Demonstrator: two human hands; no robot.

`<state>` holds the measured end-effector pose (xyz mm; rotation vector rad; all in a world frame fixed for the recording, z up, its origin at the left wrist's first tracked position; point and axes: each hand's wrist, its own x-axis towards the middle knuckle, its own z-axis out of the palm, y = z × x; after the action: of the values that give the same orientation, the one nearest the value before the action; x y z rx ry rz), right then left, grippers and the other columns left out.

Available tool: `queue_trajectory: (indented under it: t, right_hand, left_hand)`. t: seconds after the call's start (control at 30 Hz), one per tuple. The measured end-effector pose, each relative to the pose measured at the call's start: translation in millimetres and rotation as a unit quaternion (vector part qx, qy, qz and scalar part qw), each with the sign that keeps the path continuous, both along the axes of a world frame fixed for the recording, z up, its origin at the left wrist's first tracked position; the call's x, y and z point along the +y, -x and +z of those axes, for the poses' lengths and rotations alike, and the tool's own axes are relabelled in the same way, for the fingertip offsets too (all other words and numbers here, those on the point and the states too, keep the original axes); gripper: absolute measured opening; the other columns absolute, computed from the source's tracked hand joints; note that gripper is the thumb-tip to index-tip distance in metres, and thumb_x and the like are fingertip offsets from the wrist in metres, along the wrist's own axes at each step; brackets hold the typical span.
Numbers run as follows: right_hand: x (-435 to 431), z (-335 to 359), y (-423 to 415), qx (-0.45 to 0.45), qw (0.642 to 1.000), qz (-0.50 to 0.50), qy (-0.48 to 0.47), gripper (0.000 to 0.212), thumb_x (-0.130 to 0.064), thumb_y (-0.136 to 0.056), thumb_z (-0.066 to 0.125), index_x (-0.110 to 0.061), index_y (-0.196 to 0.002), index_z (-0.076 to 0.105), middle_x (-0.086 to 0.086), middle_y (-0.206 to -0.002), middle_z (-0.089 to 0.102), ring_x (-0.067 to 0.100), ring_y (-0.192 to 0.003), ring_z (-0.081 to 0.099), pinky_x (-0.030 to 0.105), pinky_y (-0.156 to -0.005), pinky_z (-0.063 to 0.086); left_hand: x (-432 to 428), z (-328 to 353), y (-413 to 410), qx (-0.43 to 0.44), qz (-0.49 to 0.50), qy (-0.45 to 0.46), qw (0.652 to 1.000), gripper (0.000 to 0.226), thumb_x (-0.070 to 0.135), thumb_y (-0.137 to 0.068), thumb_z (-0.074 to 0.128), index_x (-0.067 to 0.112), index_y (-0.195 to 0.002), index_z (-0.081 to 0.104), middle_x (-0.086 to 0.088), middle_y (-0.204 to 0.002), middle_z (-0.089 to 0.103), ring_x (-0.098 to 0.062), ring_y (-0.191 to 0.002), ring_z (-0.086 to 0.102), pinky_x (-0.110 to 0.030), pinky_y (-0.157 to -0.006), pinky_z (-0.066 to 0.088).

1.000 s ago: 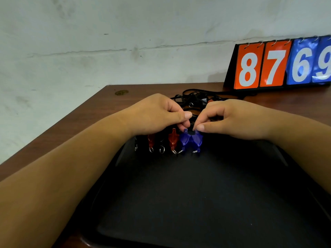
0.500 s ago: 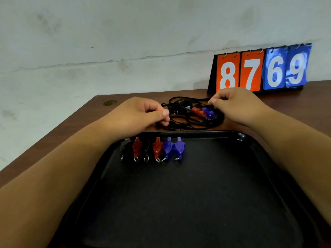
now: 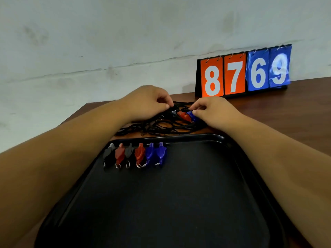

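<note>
A black tray (image 3: 197, 203) lies on the brown table in front of me. Along its far left edge stands a row of small whistles: black (image 3: 108, 154), red (image 3: 119, 153), black, red (image 3: 139, 153) and two blue (image 3: 161, 153), each with a metal ring. Behind the tray lies a tangle of black cords (image 3: 161, 125) with a red whistle (image 3: 182, 114) and a blue whistle (image 3: 193, 116) in it. My left hand (image 3: 148, 102) pinches the cords at the tangle's far left. My right hand (image 3: 213, 110) pinches at the blue whistle.
A flip scoreboard (image 3: 243, 74) reading 8 7 6 9 stands against the white wall at the back right. The table's left edge (image 3: 75, 115) runs diagonally close to my left forearm. Bare wood lies to the right of the tray.
Both hands left the whistle row on the tray and moved back to the cord tangle. The right hand went first, then the left took hold of the cords.
</note>
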<state>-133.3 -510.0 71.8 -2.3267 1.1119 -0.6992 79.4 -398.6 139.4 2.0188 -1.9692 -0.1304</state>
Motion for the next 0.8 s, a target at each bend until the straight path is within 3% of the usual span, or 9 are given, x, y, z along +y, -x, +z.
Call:
queue_trajectory:
  t: [0.1,0.23,0.4,0.57,0.7,0.8]
  right_hand:
    - [-2,-2,0,0.01,1.0,0.004,-0.007,0.027,-0.032,-0.105,0.071,-0.029,-0.131,0.075,-0.005,-0.118,0.069,0.013,-0.113,0.062,0.026,-0.094,0.051]
    - [-5,-4,-2,0.016,1.0,-0.009,-0.006,0.033,-0.033,-0.1,0.077,-0.028,-0.133,0.075,-0.003,-0.12,0.074,0.016,-0.112,0.067,0.032,-0.1,0.056]
    - [-3,-2,-6,0.019,1.0,-0.018,0.009,0.039,-0.022,-0.1,0.073,-0.019,-0.139,0.073,0.004,-0.129,0.074,0.019,-0.118,0.066,0.036,-0.108,0.055]
    - [-4,2,-8,-0.026,0.999,-0.026,0.004,0.04,-0.021,-0.1,0.072,-0.021,-0.14,0.07,0.001,-0.132,0.073,0.016,-0.117,0.066,0.031,-0.103,0.054]
    - [-2,6,-5,-0.116,0.993,-0.03,-0.02,0.043,-0.018,-0.098,0.073,-0.023,-0.141,0.067,-0.004,-0.125,0.07,0.011,-0.11,0.063,0.017,-0.079,0.05]
    - [0,7,-4,-0.151,0.988,-0.024,-0.029,0.049,-0.017,-0.098,0.073,-0.022,-0.145,0.062,-0.007,-0.12,0.064,0.013,-0.111,0.063,0.018,-0.081,0.051]
  left_hand:
    - [-34,-7,5,-0.049,0.001,-0.002,0.999,0.021,0.023,-0.108,0.063,0.033,-0.117,0.078,0.02,-0.098,0.062,0.005,-0.083,0.057,-0.01,-0.069,0.036]
    - [-66,-22,6,-0.127,-0.001,-0.037,0.991,0.018,0.027,-0.102,0.072,0.028,-0.119,0.08,0.011,-0.106,0.066,-0.016,-0.111,0.065,-0.025,-0.086,0.042]
    - [-75,-25,8,-0.162,0.026,-0.047,0.985,0.015,0.029,-0.097,0.08,0.025,-0.111,0.082,0.004,-0.106,0.071,-0.017,-0.102,0.063,-0.029,-0.082,0.044]
    - [-66,-16,-3,-0.027,0.049,0.001,0.998,0.007,0.033,-0.094,0.082,0.03,-0.1,0.082,0.011,-0.096,0.073,-0.011,-0.096,0.068,-0.024,-0.069,0.045]
    - [-54,-10,-10,0.128,0.058,0.041,0.989,0.007,0.032,-0.096,0.081,0.029,-0.102,0.082,0.008,-0.102,0.078,-0.008,-0.097,0.07,-0.025,-0.076,0.049]
    - [-48,-8,-16,0.225,0.066,0.067,0.97,0.009,0.029,-0.098,0.08,0.025,-0.106,0.081,0.004,-0.106,0.079,-0.012,-0.099,0.075,-0.028,-0.078,0.055]
